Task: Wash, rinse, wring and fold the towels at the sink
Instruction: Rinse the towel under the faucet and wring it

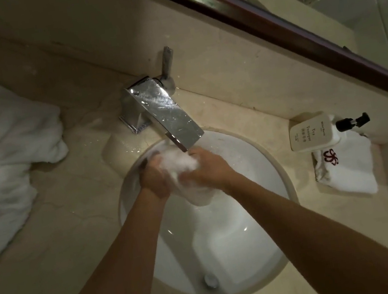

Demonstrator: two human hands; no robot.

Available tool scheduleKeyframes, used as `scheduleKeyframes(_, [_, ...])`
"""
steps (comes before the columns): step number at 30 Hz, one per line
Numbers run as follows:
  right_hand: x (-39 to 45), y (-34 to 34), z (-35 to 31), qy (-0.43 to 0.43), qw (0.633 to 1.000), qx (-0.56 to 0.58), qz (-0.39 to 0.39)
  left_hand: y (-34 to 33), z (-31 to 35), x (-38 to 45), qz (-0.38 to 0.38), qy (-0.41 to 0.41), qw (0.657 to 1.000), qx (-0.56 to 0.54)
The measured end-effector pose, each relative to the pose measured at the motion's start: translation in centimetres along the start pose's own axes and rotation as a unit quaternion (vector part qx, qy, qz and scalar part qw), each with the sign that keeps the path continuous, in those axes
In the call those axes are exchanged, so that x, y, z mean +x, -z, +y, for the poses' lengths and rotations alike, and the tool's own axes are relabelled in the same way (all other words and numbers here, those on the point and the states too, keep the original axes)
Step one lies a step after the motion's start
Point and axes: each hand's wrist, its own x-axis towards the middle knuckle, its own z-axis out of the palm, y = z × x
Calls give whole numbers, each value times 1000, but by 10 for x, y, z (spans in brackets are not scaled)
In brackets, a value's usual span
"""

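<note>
A small white towel (186,171) is bunched between both hands over the round white sink (281,176), just under the flat chrome faucet spout (167,115). My left hand (154,178) grips its left side with curled fingers. My right hand (206,167) grips its right side. The towel's lower end hangs down below my hands into the basin. It is too blurred to tell whether water is running. A folded white towel with a red emblem (346,171) lies on the counter to the right of the sink.
A large heap of white towels (4,156) covers the counter at left. A cream pump bottle (312,133) lies beside the folded towel at right. The faucet lever (166,61) stands behind the spout. A dark-framed mirror (270,23) runs along the back.
</note>
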Motion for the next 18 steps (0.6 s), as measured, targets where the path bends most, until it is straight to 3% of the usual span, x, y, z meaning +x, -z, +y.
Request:
scheduleKeyframes(2, [-4, -5, 17, -52, 963, 263, -39, 5, -3, -11, -27, 23, 998, -48])
scheduleKeyframes(4, [-9, -18, 25, -86, 928, 350, -91, 5, 1, -19, -26, 27, 996, -81])
scheduleKeyframes(7, [0, -27, 14, -116, 908, 401, -40, 11, 0, -35, 5, 4, 995, -101])
scheduleKeyframes(10, [25, -16, -3, -105, 956, 267, 65, 19, -7, -43, -32, -43, 995, -86])
scheduleKeyframes(13, [28, -7, -21, -42, 996, 38, 66, 22, -7, -56, -56, -27, 992, -111])
scheduleKeyframes(15, [19, -2, -33, -19, 998, 58, 17, 22, -6, -60, -62, -61, 988, -127])
scheduleKeyframes(17, [12, 0, -34, -43, 984, 158, -63, 24, -7, -51, -20, -112, 986, -121])
scheduleKeyframes(18, [7, -3, -34, -58, 976, 191, -90, 27, -13, -36, -61, -91, 987, -115])
